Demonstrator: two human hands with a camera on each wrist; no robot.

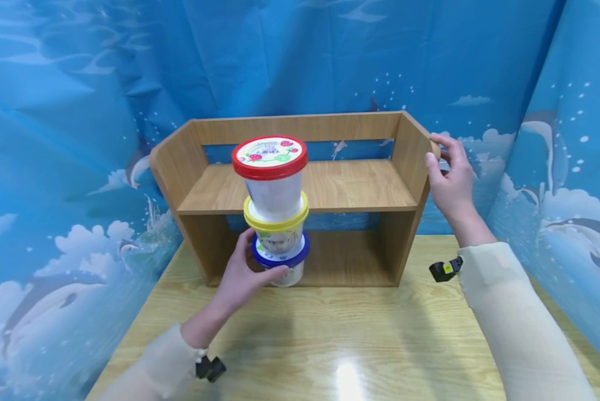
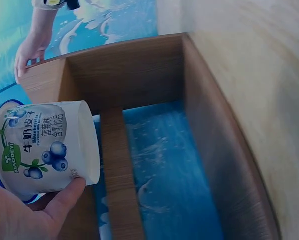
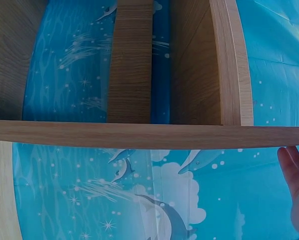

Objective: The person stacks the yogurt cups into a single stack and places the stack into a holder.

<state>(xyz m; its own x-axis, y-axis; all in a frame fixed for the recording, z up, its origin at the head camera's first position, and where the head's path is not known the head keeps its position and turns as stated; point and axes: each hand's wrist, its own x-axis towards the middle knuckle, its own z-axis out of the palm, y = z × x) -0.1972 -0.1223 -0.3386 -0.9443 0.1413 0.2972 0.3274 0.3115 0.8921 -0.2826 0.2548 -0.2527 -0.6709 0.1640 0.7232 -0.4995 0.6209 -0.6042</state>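
My left hand [image 1: 244,273] grips the lowest of three stacked white tubs, the one with a blue lid [image 1: 300,257]; its side bears blueberry pictures, and the tub [image 2: 49,145] fills the left of the left wrist view. On it stands a yellow-lidded tub [image 1: 279,240], topped by a red-lidded tub [image 1: 274,192] with strawberries on its lid. The stack is held up in front of the two-tier wooden shelf [image 1: 350,184]. At the shelf's right side panel, my right hand [image 1: 452,178] holds the upper front edge between thumb and fingers.
The shelf stands on a light wood table [image 1: 355,334]. A blue curtain [image 1: 300,55] printed with dolphins and waves hangs behind and at both sides. Small black devices sit at both wrists.
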